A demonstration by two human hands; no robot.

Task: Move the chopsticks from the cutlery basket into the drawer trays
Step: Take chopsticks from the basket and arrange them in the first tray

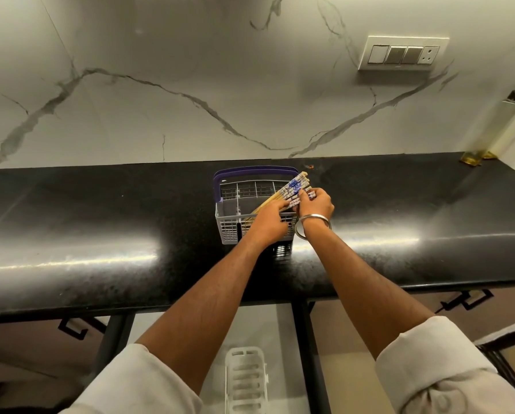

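A white cutlery basket [228,225] with a purple handle stands on the black counter. A bundle of several chopsticks [292,188] with blue-and-white patterned tops leans out of it toward the right. My left hand [269,218] grips the bundle at its wooden middle. My right hand [315,203], with a metal bangle at the wrist, pinches the patterned top ends. Below the counter, a white slotted tray [245,380] lies in the open drawer. The chopsticks' lower tips are hidden inside the basket.
The black counter [101,234] runs the full width, backed by a marble wall with a switch plate [402,53]. Oil bottles [495,135] stand at the far right. Drawer fronts with black handles [465,303] flank the open drawer.
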